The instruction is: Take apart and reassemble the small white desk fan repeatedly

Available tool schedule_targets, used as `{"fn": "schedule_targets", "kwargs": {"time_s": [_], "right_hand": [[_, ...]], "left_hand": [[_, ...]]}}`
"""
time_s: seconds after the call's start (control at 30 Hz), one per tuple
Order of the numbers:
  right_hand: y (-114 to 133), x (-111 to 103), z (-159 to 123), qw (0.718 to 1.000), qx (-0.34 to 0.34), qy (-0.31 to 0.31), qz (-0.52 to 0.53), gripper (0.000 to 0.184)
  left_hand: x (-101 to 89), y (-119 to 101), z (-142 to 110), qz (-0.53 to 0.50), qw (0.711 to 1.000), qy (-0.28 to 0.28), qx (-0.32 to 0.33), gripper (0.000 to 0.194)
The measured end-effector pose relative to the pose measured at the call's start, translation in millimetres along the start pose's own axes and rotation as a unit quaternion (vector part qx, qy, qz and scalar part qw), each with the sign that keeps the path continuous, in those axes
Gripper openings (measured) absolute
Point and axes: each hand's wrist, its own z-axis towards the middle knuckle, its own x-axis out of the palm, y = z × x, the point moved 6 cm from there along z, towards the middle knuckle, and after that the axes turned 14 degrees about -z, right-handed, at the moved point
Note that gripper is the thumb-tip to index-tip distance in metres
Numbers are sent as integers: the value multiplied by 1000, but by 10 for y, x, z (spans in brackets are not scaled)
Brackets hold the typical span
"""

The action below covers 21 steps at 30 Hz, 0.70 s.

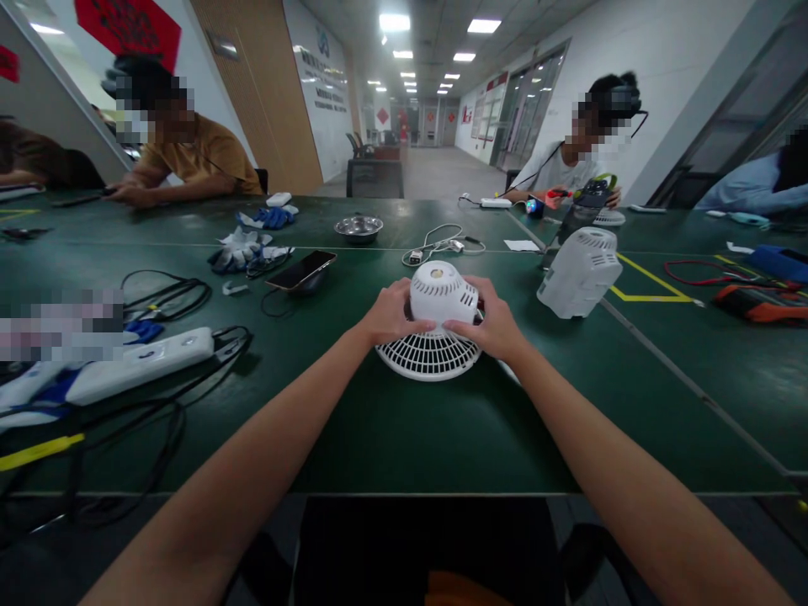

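Observation:
A white fan head lies face down in front of me, its slatted grille [431,357] on the green table and its rounded motor housing [435,290] on top. My left hand [399,310] is wrapped round the housing's left side. Round the right side curls my right hand [491,321]. Both thumbs press on the lower front of the housing and nearly meet. The fingers behind it are mostly hidden. To the right stands a separate white plastic fan base [577,273], tilted a little.
A steel bowl [358,228], a white cable [445,244] and a phone [304,271] lie beyond my hands. At left are a power strip [145,364], black cords and work gloves [243,250]. An orange multimeter [761,303] lies far right. Other people sit across the table [442,438].

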Motion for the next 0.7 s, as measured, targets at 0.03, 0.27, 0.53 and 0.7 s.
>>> {"fn": "schedule_targets", "kwargs": {"time_s": [0.03, 0.27, 0.53, 0.7], "right_hand": [[-8, -6, -27, 1000, 3, 0, 3, 78], [-39, 1, -7, 1000, 7, 21, 9, 83], [-46, 10, 17, 1000, -7, 9, 7, 83], [-70, 29, 5, 999, -12, 14, 42, 83]], "left_hand": [[7, -24, -8, 13, 1000, 5, 0, 75], [-12, 22, -40, 7, 1000, -7, 12, 71], [-22, 43, -32, -11, 999, -19, 23, 69], [-33, 23, -61, 5, 999, -34, 3, 70]]}}
